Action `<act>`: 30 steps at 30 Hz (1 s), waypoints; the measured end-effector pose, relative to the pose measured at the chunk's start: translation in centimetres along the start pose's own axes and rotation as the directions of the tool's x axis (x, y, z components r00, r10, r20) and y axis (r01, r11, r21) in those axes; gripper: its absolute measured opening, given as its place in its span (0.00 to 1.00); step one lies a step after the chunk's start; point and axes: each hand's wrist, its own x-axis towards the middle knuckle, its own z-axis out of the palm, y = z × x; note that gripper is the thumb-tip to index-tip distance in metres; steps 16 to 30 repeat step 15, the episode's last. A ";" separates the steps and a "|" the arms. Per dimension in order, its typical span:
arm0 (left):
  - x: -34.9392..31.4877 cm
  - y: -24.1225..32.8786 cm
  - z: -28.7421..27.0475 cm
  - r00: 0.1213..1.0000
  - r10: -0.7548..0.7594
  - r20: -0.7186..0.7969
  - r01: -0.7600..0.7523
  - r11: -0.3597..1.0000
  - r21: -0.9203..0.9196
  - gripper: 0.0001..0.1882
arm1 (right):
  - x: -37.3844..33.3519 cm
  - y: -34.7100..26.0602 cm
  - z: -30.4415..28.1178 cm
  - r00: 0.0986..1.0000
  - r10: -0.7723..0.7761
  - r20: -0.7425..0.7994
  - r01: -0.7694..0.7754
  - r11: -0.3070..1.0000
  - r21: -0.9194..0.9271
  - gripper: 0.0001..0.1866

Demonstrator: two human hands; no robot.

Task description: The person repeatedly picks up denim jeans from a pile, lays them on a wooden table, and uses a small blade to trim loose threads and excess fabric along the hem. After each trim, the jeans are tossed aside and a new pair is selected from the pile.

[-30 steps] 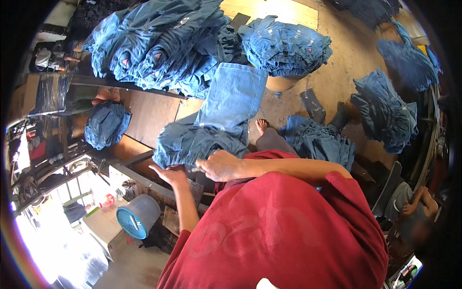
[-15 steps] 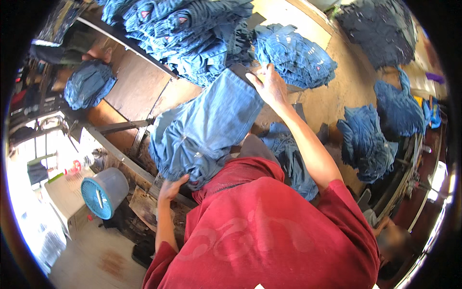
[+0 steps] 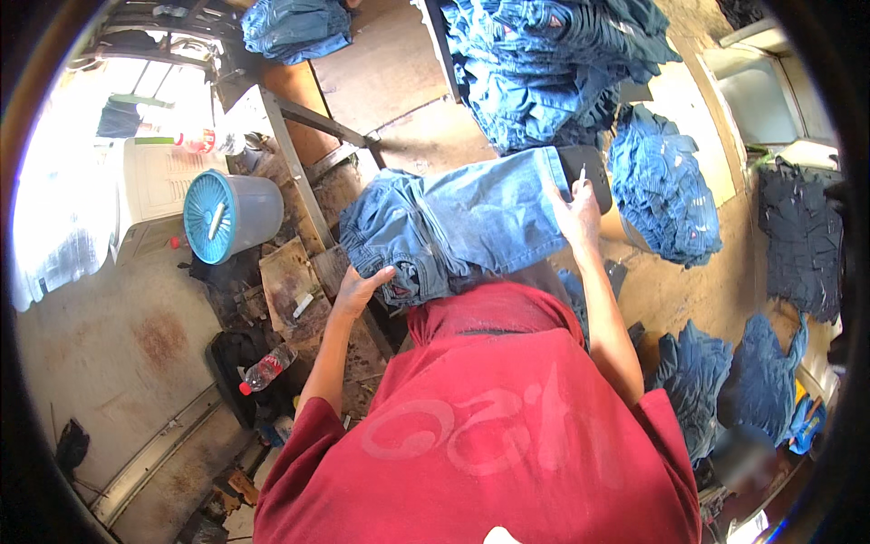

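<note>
A pair of blue denim shorts [image 3: 489, 204] with a gathered waistband lies stretched across in front of me. My left hand [image 3: 361, 288] is closed on the waistband end, thumb on top of the bunched cloth. At the leg-hem end is my right hand [image 3: 577, 218], its thumb against the cloth. A slim, pale, pointed tool [image 3: 583, 172] sticks up from its fingers; its exact kind is too small to make out. Just beyond the hem a dark flat board [image 3: 573, 161] shows, partly covered by the shorts and the hand.
A tall heap of denim garments [image 3: 544, 82] stands ahead, with a smaller denim pile [image 3: 666, 186] to its right. Dark garments [image 3: 802, 236] lie far right. On the left are a blue-lidded bucket [image 3: 245, 213], a metal frame [image 3: 299, 172] and a plastic bottle [image 3: 270, 367].
My view has turned to the left, bringing more of the bucket and floor into sight. The shorts now lie more level, still between both hands; the pale tool shows above my right fingers.
</note>
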 end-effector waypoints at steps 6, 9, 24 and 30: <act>0.7 -0.5 1.2 0.965 0.261 -0.033 -0.254 0.957 0.138 0.23 | 5.6 4.7 0.6 0.852 -0.497 -0.163 0.480 0.867 -0.136 0.12; -0.6 -1.5 -0.4 0.992 -0.025 -0.124 0.050 0.977 0.206 0.20 | 8.8 9.4 -2.2 0.885 -0.382 -0.265 0.325 0.916 -0.235 0.13; -1.3 -1.4 1.7 0.988 -0.045 -0.148 0.087 0.952 0.294 0.19 | 7.2 14.3 -1.1 0.871 -0.304 -0.386 0.240 0.949 -0.207 0.18; -1.3 -1.4 1.7 0.988 -0.045 -0.148 0.087 0.952 0.294 0.19 | 7.2 14.3 -1.1 0.871 -0.304 -0.386 0.240 0.949 -0.207 0.18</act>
